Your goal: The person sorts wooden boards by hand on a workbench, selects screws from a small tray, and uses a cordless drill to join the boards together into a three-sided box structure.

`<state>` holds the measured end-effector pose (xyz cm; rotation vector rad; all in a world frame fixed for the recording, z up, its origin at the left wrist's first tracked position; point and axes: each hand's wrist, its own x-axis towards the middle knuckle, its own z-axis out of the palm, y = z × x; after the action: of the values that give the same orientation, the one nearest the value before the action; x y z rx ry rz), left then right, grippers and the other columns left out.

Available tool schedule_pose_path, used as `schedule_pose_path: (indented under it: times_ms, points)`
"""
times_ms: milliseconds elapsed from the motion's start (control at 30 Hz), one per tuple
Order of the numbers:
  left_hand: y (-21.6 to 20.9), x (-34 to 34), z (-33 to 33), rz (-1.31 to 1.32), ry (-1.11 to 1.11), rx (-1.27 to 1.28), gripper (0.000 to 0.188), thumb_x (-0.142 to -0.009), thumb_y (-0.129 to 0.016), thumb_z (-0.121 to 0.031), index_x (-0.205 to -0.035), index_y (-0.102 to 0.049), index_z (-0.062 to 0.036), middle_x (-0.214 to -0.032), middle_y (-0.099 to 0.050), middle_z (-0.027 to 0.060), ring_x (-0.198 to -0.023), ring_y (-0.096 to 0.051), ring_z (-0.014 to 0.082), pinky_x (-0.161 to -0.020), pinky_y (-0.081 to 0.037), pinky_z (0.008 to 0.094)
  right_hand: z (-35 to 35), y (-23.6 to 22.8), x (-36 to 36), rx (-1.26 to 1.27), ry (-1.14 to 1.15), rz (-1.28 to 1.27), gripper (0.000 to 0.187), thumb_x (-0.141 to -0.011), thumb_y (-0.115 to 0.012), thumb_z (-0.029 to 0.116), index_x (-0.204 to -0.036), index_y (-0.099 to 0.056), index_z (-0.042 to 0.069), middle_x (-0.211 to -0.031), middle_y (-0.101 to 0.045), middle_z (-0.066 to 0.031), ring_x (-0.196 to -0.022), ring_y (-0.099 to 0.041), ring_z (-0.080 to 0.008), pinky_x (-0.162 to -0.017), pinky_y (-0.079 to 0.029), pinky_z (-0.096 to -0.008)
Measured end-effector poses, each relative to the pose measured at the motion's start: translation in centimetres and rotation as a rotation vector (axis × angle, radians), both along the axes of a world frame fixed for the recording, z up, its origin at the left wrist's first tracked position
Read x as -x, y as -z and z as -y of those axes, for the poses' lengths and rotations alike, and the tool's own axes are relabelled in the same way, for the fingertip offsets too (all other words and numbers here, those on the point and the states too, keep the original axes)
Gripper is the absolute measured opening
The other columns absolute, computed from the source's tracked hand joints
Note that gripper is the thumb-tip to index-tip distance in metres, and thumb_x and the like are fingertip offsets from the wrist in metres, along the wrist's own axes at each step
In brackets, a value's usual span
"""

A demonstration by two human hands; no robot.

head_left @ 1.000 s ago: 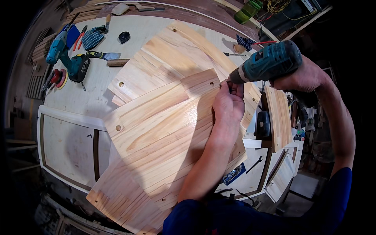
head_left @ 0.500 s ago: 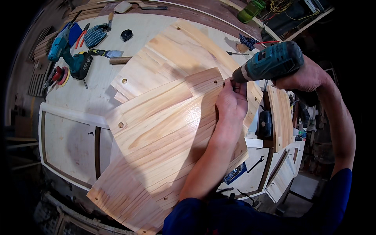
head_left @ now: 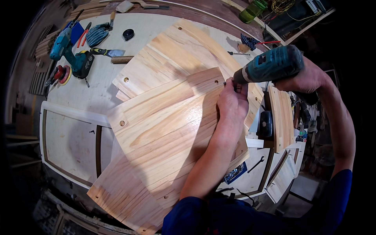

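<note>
My right hand (head_left: 305,80) grips a teal cordless drill (head_left: 270,64), its bit pointing left at the top right corner of a curved pine panel (head_left: 164,125). My left hand (head_left: 232,102) rests on that corner, with its fingertips pinched at the drill's tip; what they pinch is too small to tell. The panel lies on top of two other curved slatted pine panels, one behind it (head_left: 172,58) and one below it (head_left: 121,196), each with small round holes near the corners.
A second teal drill (head_left: 72,53), an orange sander (head_left: 60,74), pliers, a scraper and a black tape roll (head_left: 128,34) lie at the back left of the white workbench (head_left: 98,90). A narrow curved panel (head_left: 282,117) stands to the right. A framed white panel (head_left: 66,141) sits at left.
The view has shifted slightly; my left hand has crept a little up toward the drill tip. The drill and the panels stay where they were.
</note>
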<state>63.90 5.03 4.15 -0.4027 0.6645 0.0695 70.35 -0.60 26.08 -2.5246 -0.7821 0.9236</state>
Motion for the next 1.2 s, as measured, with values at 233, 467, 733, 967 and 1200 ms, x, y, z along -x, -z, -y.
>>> schedule_pose_path:
  times_ms: [233,467,733,967,1200]
  points:
    - [0.0,-0.6,1.7,0.01,0.042,0.019,0.015,-0.102,-0.047,-0.012,-0.105,-0.053,0.0017,-0.099,-0.062,0.0093,-0.09,-0.064,0.0184,-0.09,-0.058,0.0344,0.5,-1.6,1.7,0.015,0.002,0.046,0.044,-0.064,-0.067,0.001,-0.109,-0.067,0.002,-0.092,-0.067,-0.0058,-0.082,-0.058,-0.0131,-0.077,-0.05,-0.029]
    - [1.0,1.3,1.1,0.118,-0.011,-0.105,0.016,-0.102,-0.044,-0.011,-0.11,-0.048,0.0017,-0.108,-0.058,0.015,-0.105,-0.06,0.0282,-0.102,-0.05,0.0439,2.4,-1.5,2.2,-0.16,0.084,-0.022,0.038,-0.066,-0.067,0.0,-0.104,-0.068,0.003,-0.089,-0.068,-0.0041,-0.081,-0.061,-0.0127,-0.077,-0.052,-0.0287]
    - [0.0,4.7,0.0,0.454,0.097,-0.38,0.021,-0.098,-0.049,-0.006,-0.115,-0.042,0.0041,-0.118,-0.056,0.0197,-0.107,-0.059,0.0282,-0.1,-0.051,0.0399,10.4,-1.4,8.3,-0.376,0.381,-0.026,0.036,-0.07,-0.075,0.005,-0.106,-0.07,0.005,-0.095,-0.073,-0.0059,-0.087,-0.068,-0.0146,-0.084,-0.055,-0.0314]
    - [-2.8,10.7,-1.6,0.201,0.473,-0.963,0.02,-0.097,-0.056,-0.005,-0.113,-0.046,-0.0002,-0.095,-0.064,0.0123,-0.073,-0.062,0.0152,-0.061,-0.052,0.0241,14.3,-1.1,13.6,-0.424,0.625,-0.16,0.041,-0.071,-0.077,0.004,-0.111,-0.069,0.005,-0.099,-0.073,-0.0081,-0.091,-0.069,-0.0169,-0.085,-0.056,-0.0324]
    - [-0.3,14.9,-1.7,0.563,0.343,-0.845,0.02,-0.097,-0.055,-0.005,-0.117,-0.056,-0.0019,-0.087,-0.061,0.0073,-0.065,-0.053,0.0111,-0.056,-0.042,0.0229,16.9,0.0,16.9,-0.435,0.69,-0.303,0.046,-0.07,-0.075,0.0,-0.115,-0.066,0.002,-0.101,-0.072,-0.0108,-0.093,-0.068,-0.0198,-0.085,-0.055,-0.0339]
